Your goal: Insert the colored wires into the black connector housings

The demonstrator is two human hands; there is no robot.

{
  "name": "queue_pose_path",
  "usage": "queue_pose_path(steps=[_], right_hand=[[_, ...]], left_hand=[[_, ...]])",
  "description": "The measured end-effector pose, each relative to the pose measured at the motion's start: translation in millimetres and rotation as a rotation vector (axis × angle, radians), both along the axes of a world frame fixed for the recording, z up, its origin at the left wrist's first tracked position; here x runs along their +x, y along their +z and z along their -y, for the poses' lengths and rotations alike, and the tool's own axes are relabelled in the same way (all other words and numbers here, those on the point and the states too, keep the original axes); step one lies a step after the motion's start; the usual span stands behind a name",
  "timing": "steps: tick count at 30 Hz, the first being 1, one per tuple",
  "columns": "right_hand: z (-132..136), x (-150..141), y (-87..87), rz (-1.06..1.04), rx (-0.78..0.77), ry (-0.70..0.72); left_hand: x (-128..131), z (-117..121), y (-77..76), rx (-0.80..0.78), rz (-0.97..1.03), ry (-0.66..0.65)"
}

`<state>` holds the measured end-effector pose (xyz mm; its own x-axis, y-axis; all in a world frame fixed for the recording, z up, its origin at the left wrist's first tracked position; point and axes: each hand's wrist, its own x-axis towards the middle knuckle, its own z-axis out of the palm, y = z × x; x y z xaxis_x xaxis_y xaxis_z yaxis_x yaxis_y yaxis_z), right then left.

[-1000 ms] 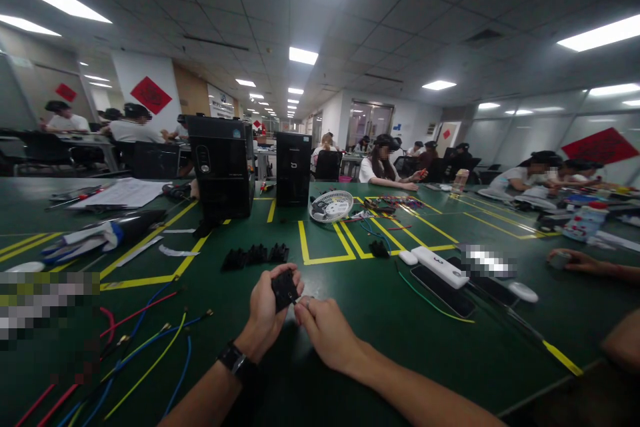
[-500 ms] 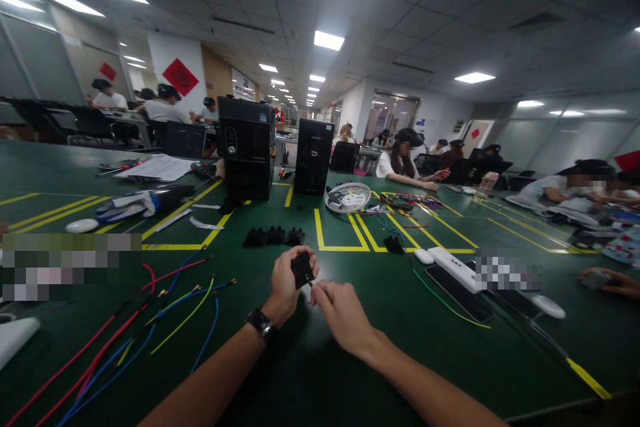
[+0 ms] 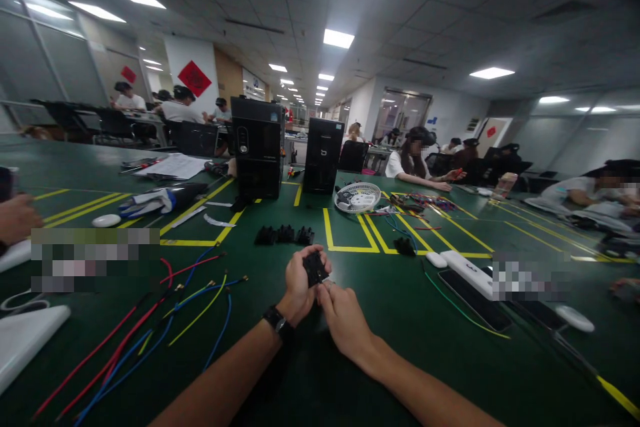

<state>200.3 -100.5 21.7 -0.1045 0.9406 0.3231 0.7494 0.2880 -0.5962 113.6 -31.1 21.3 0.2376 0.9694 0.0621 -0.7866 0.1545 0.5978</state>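
My left hand (image 3: 296, 283), with a dark watch on the wrist, is closed around a small black plastic block (image 3: 315, 269) above the table. Small holes or contacts show on the block's face. Pinched against the block's lower edge, the fingers of my right hand (image 3: 345, 320) hide whatever they grip. Beyond my hands several similar black plastic parts (image 3: 285, 234) stand in a row. Another black part (image 3: 405, 246) lies to their right. Loose red, blue and yellow-green wires (image 3: 175, 310) with metal ends spread over the table to my left.
Two black computer towers (image 3: 257, 147) stand at the back. A white basket (image 3: 357, 197) with parts, a bundle of coloured wires (image 3: 425, 202), a white power strip (image 3: 467, 271) and a dark phone (image 3: 475, 300) lie rightward. Another person's hand (image 3: 20, 220) is at the left edge.
The view has turned left, so the scene sits further right. Both hands stay together at the black block. Another person's hand has come into view at the left edge.
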Motion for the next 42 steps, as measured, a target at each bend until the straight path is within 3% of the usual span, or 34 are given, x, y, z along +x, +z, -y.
queue_pose_path(steps=[5,11,16,25,32,38,42], right_hand=[[-2,16,1.5,0.0,0.027,0.09],[-4,23,1.6,-0.039,0.005,0.145],[0,26,14.8,0.026,-0.018,0.2],[-1,20,-3.1,0.079,0.042,0.189],[3,19,10.3,-0.04,0.05,0.121],[1,16,-5.9,0.178,-0.04,0.174],[-5,23,-3.1,0.121,0.052,0.07]], left_hand=[[-4,-2,1.2,0.019,-0.001,-0.062],[-9,-4,2.2,0.217,-0.188,0.074],[-18,-6,2.0,0.4,-0.326,0.121],[-4,1,13.0,0.229,-0.116,0.088],[-10,-8,7.6,0.359,-0.234,0.115],[-18,-6,30.9,0.278,-0.036,0.079],[-34,-18,31.7,0.344,-0.119,0.157]])
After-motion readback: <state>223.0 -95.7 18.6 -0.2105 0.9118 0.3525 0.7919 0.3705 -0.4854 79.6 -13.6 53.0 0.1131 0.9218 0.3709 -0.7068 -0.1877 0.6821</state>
